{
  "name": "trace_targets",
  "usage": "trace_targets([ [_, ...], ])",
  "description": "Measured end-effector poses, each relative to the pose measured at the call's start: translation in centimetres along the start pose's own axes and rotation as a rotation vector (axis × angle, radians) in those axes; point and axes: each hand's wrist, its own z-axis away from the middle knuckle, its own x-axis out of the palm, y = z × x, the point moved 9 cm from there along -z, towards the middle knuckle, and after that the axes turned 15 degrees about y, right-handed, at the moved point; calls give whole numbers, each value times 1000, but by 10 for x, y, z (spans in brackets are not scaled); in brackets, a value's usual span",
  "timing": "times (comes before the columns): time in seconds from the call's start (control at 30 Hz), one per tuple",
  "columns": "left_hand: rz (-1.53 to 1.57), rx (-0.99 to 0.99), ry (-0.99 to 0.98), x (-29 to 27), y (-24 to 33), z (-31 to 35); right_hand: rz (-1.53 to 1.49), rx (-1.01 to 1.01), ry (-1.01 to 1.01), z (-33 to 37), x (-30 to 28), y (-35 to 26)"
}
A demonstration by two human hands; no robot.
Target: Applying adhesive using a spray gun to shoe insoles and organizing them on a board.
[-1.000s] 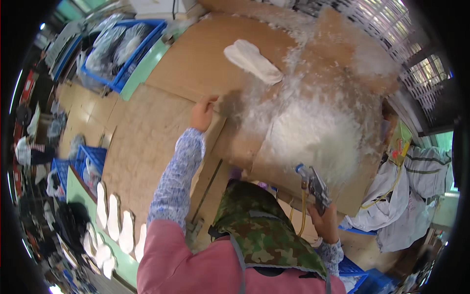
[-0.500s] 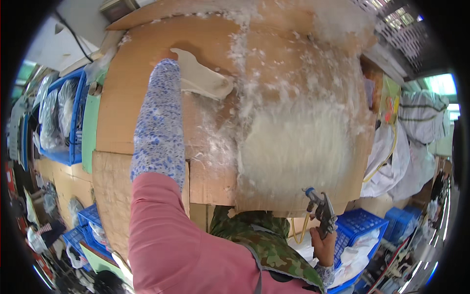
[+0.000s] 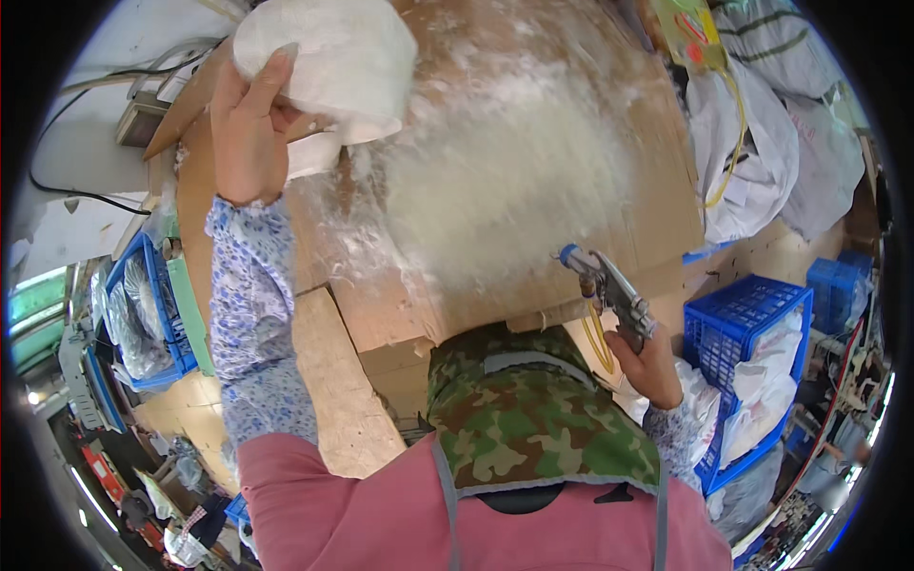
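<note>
White padded piece [image 3: 328, 57], maybe a foam insole or pad, is lifted up at top of view above the cardboard-covered bench [image 3: 657, 190]. Left hand [image 3: 249, 124] grasps it, fingers wrapped over its lower edge. Right hand [image 3: 650, 366] is clenched round the grip of a spray gun [image 3: 609, 290], nozzle aimed at the bench where white fluffy residue [image 3: 495, 181] is caked. Risk: the hold is on one edge only, so the pad could sag or slip onto the sticky patch. Gun pointing off-target could spray the sleeve [image 3: 249, 285]. Blue crates [image 3: 752, 314] at right with white pieces inside.
</note>
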Motion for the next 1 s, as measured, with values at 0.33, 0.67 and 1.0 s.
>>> trace_targets([
  [0.33, 264, -413, 384, -2, -172, 174, -91, -33, -31, 3, -38, 23],
  [0.67, -895, 205, 344, -17, -149, 258, 49, -190, -69, -27, -14, -3],
  [1.0, -1023, 376, -190, 129, -186, 226, 57, -204, -32, -46, 13, -18],
])
